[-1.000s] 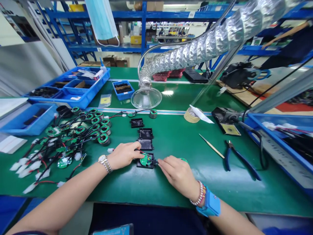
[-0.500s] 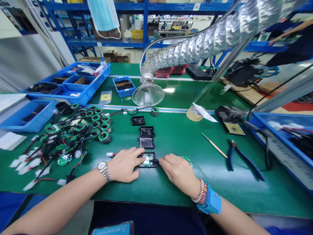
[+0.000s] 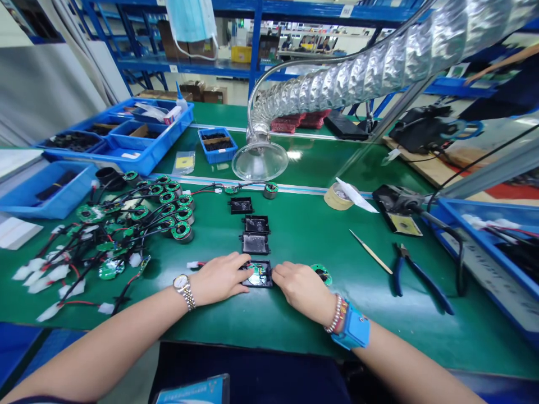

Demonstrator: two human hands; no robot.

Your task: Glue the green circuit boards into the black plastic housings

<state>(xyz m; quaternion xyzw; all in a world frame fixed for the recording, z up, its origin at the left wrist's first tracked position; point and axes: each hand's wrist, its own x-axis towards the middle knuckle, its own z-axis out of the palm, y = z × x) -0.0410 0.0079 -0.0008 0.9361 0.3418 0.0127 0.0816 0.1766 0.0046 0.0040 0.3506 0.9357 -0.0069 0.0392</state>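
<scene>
A small open black plastic case (image 3: 264,285) lies on the green mat with a green circuit board (image 3: 257,274) inside. My left hand (image 3: 219,279) grips the case at its left side, thumb low and fingertips over the board's edge. At the case's right edge, my right hand (image 3: 301,283) has its fingers pinched together on a cable, which they now hide. Partly behind that hand sits a green ring-shaped board (image 3: 322,274). A white connector (image 3: 193,265) with red wire sticks out beyond my left hand. Further back lie more black case parts (image 3: 255,243).
Wired ring boards (image 3: 182,230) are heaped at left, near blue bins (image 3: 54,210). A clear extraction hood (image 3: 260,163) hangs over the mat. Rightward lie a tape roll (image 3: 337,197), a wooden-handled pick (image 3: 371,252), blue-handled cutters (image 3: 425,280) and a soldering-iron stand (image 3: 396,205).
My right hand has shifted slightly left, its fingertips now against the case's edge, covering the dark cable seen there before. More of the ring board shows. The camera view has shifted a little.
</scene>
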